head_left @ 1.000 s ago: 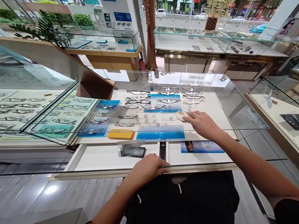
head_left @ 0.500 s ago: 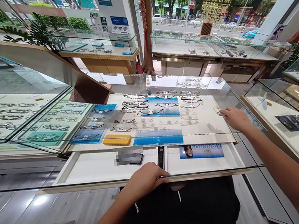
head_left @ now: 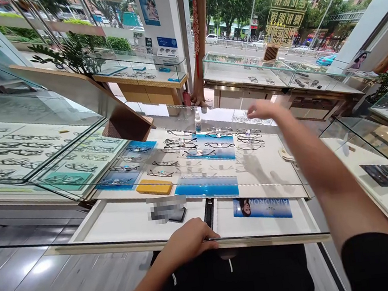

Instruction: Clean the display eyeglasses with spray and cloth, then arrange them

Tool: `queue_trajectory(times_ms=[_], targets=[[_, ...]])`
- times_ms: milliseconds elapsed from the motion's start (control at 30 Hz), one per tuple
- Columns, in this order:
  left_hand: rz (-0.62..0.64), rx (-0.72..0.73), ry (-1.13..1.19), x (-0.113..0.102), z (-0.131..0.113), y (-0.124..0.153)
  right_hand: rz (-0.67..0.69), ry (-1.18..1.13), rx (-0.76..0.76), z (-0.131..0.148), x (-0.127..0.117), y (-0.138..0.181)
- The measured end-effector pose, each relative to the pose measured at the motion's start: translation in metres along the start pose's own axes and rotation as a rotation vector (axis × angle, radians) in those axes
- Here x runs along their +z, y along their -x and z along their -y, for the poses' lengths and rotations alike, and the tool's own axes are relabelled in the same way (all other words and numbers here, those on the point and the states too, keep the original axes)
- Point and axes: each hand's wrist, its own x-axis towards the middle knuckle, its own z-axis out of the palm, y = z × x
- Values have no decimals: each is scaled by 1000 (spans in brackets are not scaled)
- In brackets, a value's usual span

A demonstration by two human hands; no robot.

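My left hand [head_left: 192, 239] is closed over the front edge of the pulled-out drawer [head_left: 94, 222], thumb below and fingers on top. Above the far right of the glass counter, my right hand [head_left: 265, 110] is in the air, a little blurred, with its fingers apart and nothing visible in them. A small white spray bottle [head_left: 197, 121] stands upright to the left of that hand, at the back of the counter. The pale folded cloth [head_left: 286, 155] lies at the right, under my forearm. Rows of eyeglasses [head_left: 180, 143] spread across the white display surface.
A yellow case [head_left: 154, 187] sits near the display's front. In the drawer are a partly blurred dark object [head_left: 177, 214] and a blue printed card [head_left: 261, 208]. More glass showcases [head_left: 54, 147] flank me. A slanted wooden panel [head_left: 79, 95] rises at the left.
My right hand has let go of the cloth and moved up and left, away from it. The left hand keeps its hold on the drawer edge. The view has tilted slightly upward.
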Motion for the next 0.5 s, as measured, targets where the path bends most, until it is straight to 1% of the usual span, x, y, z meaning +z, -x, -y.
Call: queue_trajectory(times_ms=[100, 133, 200, 300, 500], targets=[[-15, -18, 2, 0, -2, 2, -12, -27, -80, 56, 35, -16], [-20, -19, 6, 0, -2, 2, -17, -26, -98, 71, 46, -19], [-31, -22, 10, 0, -2, 3, -26, -20, -121, 92, 65, -23], [-51, -21, 20, 2, 1, 2, -33, 1, -141, 105, 80, -28], [-69, 6, 29, 7, 8, 0, -15, 52, -158, 109, 93, -34]])
